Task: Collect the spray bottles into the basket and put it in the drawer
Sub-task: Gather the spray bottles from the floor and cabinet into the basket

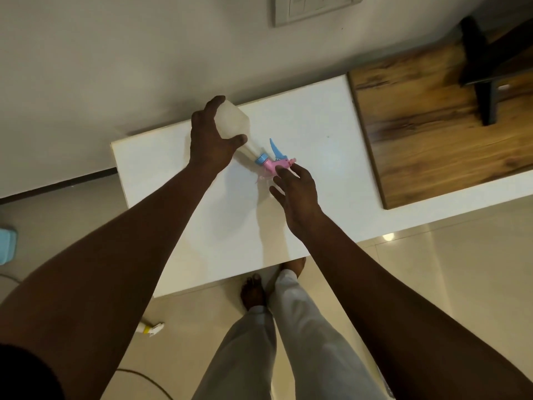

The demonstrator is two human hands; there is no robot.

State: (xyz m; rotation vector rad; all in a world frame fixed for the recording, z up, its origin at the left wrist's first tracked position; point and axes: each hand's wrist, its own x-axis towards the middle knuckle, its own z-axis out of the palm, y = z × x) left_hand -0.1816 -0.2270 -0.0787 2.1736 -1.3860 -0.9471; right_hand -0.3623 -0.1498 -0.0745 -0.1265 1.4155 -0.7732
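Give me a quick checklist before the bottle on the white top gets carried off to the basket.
1. Left hand wrapped around the spray bottle body: ok.
2. Right hand gripping the pink spray head: not ok, its fingers only touch it, spread open.
3. Bottle clear of the white tabletop: cannot tell, it lies tilted and low.
4. Basket located: not ok, none in view.
5. Other bottles accounted for: not ok, a second spray bottle lies on the floor.
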